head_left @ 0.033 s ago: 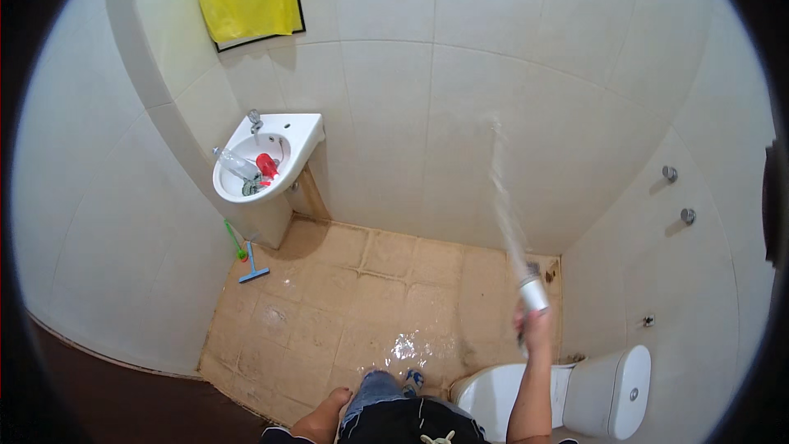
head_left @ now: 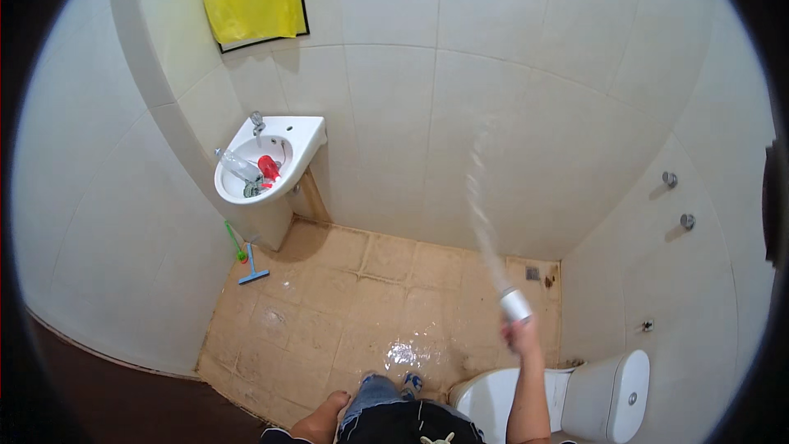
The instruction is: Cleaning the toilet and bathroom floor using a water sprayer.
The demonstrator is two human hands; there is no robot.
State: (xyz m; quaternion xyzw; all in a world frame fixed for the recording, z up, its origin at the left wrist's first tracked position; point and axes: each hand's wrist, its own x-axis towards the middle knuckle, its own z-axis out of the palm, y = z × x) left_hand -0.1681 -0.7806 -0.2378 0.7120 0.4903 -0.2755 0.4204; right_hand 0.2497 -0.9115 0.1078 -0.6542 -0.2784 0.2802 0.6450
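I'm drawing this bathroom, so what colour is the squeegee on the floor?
Light blue; the squeegee shows in the head view.

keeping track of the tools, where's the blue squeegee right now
In the head view, the blue squeegee is at the left, on the tiled floor near the foot of the sink pedestal, right of the green-handled tool.

wide fisheye from head height, looking down toward floor [head_left: 337, 288]
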